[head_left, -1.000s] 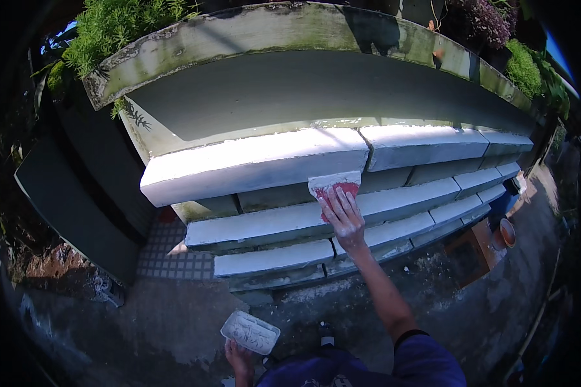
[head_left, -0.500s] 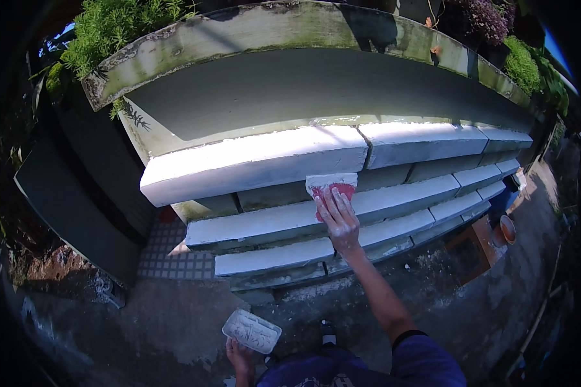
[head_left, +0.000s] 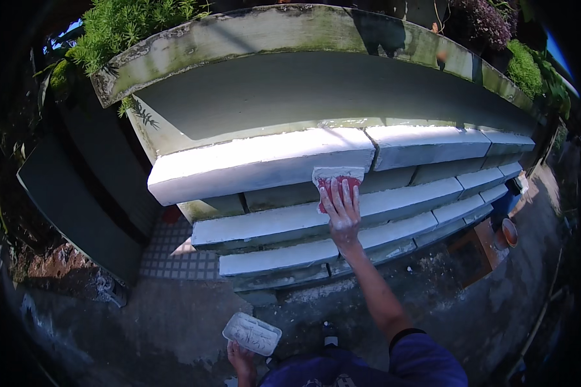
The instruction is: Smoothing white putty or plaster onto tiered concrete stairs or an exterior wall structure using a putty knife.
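Observation:
My right hand [head_left: 343, 208] presses with fingers spread along the back of a red putty spreader [head_left: 329, 188]. Its wide edge, coated in white putty, lies against the lower front face of the top white ledge block [head_left: 265, 160], just left of a dark vertical joint. White smears cover the fingers. Low in the view, my left hand [head_left: 241, 358] grips a shallow pale rectangular tray [head_left: 252, 333] by its near left side. White putty streaks coat the tray's inside.
Below are more stepped white ledges [head_left: 271, 222] with grey faces. A mossy planter edge [head_left: 271, 35] with green plants overhangs the wall. At left stands a dark panel [head_left: 71, 206] beside checkered tiles [head_left: 174, 260]. An orange-brown bowl [head_left: 509, 232] and wooden frame [head_left: 474, 250] sit at right.
My right hand has slid the spreader slightly up onto the front face of the top block. The view has shifted a little; my left hand still holds the tray in nearly the same place.

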